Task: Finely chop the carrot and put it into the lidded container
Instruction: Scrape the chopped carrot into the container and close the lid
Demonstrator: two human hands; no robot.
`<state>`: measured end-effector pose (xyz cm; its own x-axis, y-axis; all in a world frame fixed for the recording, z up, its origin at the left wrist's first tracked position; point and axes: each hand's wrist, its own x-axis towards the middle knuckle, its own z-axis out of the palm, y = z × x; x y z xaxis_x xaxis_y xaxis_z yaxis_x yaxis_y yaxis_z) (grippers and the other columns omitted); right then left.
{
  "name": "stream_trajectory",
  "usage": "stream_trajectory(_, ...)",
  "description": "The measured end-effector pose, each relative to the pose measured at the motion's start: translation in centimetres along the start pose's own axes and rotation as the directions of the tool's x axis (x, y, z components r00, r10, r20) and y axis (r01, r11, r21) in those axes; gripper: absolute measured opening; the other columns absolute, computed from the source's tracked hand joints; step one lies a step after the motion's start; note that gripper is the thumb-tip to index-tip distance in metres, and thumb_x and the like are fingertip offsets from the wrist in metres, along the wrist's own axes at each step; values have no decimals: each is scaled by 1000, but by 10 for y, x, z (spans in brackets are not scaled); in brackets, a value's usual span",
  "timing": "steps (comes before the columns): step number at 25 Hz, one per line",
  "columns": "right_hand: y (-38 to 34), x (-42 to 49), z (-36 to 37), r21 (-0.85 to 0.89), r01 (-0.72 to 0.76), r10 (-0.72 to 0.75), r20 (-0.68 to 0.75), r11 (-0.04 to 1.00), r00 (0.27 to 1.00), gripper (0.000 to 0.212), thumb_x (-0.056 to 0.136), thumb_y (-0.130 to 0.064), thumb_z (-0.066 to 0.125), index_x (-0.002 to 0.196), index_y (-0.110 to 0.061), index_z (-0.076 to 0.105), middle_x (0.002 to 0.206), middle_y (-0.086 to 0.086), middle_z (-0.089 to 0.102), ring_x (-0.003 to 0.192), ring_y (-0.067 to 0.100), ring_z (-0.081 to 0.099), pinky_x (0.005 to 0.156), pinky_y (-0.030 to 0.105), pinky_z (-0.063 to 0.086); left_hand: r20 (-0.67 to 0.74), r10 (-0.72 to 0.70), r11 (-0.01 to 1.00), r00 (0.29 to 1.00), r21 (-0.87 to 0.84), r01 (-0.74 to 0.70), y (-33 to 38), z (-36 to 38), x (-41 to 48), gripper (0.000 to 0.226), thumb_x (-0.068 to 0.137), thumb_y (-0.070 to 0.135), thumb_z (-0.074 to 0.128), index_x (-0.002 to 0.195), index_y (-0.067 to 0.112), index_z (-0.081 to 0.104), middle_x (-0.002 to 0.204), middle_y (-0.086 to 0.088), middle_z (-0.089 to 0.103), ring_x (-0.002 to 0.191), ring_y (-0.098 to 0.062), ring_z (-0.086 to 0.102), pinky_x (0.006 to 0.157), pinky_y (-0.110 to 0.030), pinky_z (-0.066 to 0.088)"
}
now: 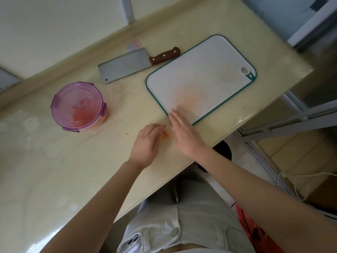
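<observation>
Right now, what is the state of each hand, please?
Left hand: fingers curled beside carrot bits; a grip cannot be told.
Right hand: open, holding nothing.

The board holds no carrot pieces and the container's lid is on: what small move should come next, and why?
Probably the right hand should sweep the loose carrot bits toward the left hand to be picked up. They lie on the counter between the two hands, while the lidded container already holds chopped carrot. A stray sliver lies further left.
</observation>
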<state>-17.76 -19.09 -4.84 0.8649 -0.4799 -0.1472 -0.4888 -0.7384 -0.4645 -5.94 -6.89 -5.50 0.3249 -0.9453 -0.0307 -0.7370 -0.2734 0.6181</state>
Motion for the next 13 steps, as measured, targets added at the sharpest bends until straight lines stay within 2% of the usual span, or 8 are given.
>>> stream_trajectory(2, 4, 10, -2, -71, 37, -31, 85, 997, 996, 61, 97, 1, 41, 150, -2, 11, 159, 10, 6, 147, 21, 4, 120, 30, 10, -19, -86, 992, 996, 91, 87, 2, -2, 19, 44, 96, 20, 29, 135, 8, 45, 138, -11, 47, 133, -27, 36, 111, -34, 25)
stream_trajectory(3, 5, 8, 0, -85, 42, -33, 106, 996, 994, 61, 96, 2, 43, 149, 0, 14, 159, 12, 9, 147, 22, 8, 119, 29, 12, 16, -111, 987, 994, 122, 109, 2, -2, 27, 45, 97, 19, 30, 140, 10, 39, 146, -9, 39, 139, -27, 27, 115, -34, 18)
stream_trajectory(5, 7, -7, 2, -106, 76, -68, 77, 991, 995, 55, 86, 8, 56, 138, 8, 38, 145, 22, 37, 135, 30, 39, 110, 32, 35, 85, -107, 981, 991, 171, 91, 1, 1, 37, 45, 99, 15, 33, 144, 15, 31, 151, -6, 29, 142, -27, 17, 117, -36, 12)
stream_trajectory(6, 9, -17, 2, -93, 102, -100, 34, 990, 994, 48, 79, 11, 62, 125, 10, 52, 129, 25, 52, 119, 33, 54, 98, 35, 49, 104, -90, 978, 991, 197, 68, 3, 2, 40, 45, 99, 15, 35, 144, 18, 32, 151, -7, 28, 142, -28, 17, 117, -38, 12)
stream_trajectory(8, 19, -27, -2, -60, 134, -138, -58, 989, 989, 32, 77, 9, 60, 109, 9, 63, 108, 21, 62, 97, 33, 64, 79, 38, 58, 101, -68, 969, 993, 245, 41, 10, 6, 45, 42, 98, 16, 38, 139, 21, 40, 148, -12, 30, 138, -31, 23, 115, -43, 16)
stream_trajectory(10, 26, -27, -6, -64, 79, -83, -73, 995, 994, 35, 84, 6, 51, 118, 8, 58, 118, 21, 59, 108, 33, 60, 94, 36, 51, 102, -60, 967, 993, 252, 33, 14, 11, 46, 37, 96, 14, 41, 132, 19, 49, 144, -14, 35, 135, -32, 27, 113, -45, 18)
stream_trajectory(12, 28, -31, -3, -51, 1, -5, -79, 999, 997, 45, 90, 6, 49, 135, 8, 43, 139, 22, 45, 132, 34, 43, 113, 32, 28, 141, 30, 976, 990, 209, -60, 18, 17, 40, 35, 94, 10, 42, 127, 14, 53, 141, -13, 42, 137, -31, 29, 113, -44, 21)
stream_trajectory(13, 24, -37, 0, -51, 9, -12, -61, 999, 998, 48, 91, 5, 49, 138, 8, 38, 144, 21, 39, 137, 32, 36, 114, 30, 19, 164, 91, 978, 982, 171, -119, 18, 19, 35, 34, 93, 8, 41, 124, 11, 56, 137, -12, 48, 135, -31, 34, 112, -43, 25)
